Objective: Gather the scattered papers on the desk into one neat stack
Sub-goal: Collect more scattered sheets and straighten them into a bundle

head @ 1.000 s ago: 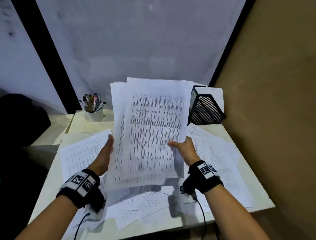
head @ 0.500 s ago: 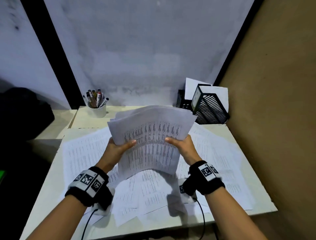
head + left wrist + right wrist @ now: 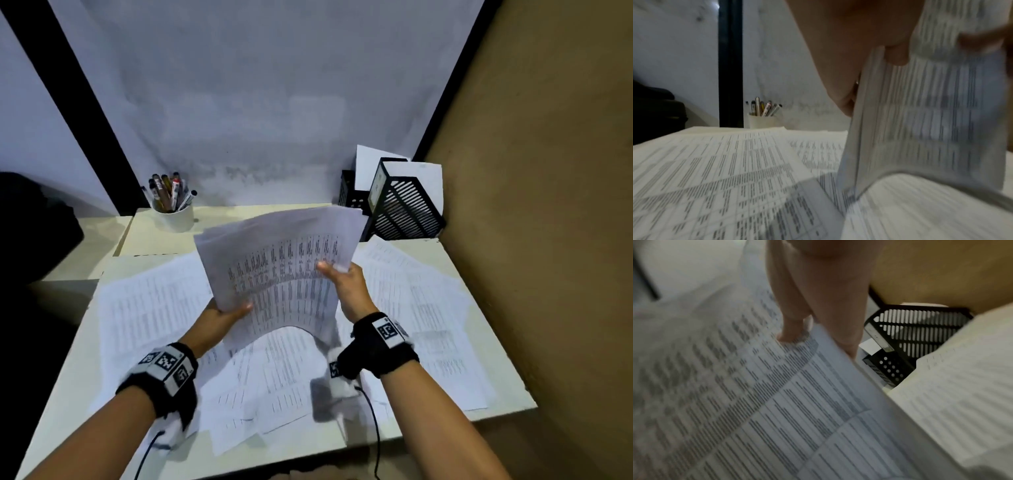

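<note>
A bundle of printed sheets (image 3: pixel 284 267) curves above the middle of the desk, its lower edge arching just over the papers below. My left hand (image 3: pixel 222 317) grips its lower left edge, thumb on top. My right hand (image 3: pixel 344 284) pinches its right edge. In the left wrist view the held bundle (image 3: pixel 920 126) stands on edge and my left hand (image 3: pixel 865 53) clasps it. In the right wrist view the thumb of my right hand (image 3: pixel 795 331) presses on the top sheet (image 3: pixel 760 402). Loose printed sheets (image 3: pixel 150 308) lie spread across the white desk (image 3: pixel 144 236).
A white cup of pens (image 3: pixel 171 205) stands at the back left. A black slatted file holder (image 3: pixel 400 205) with paper in it stands at the back right. A brown wall (image 3: pixel 548 205) runs along the desk's right side. More sheets (image 3: pixel 428 308) cover the right half.
The bundle has dropped from upright in front of the wall to a low, bowed position over the desk and tilted to the right. Both hands kept hold of it.
</note>
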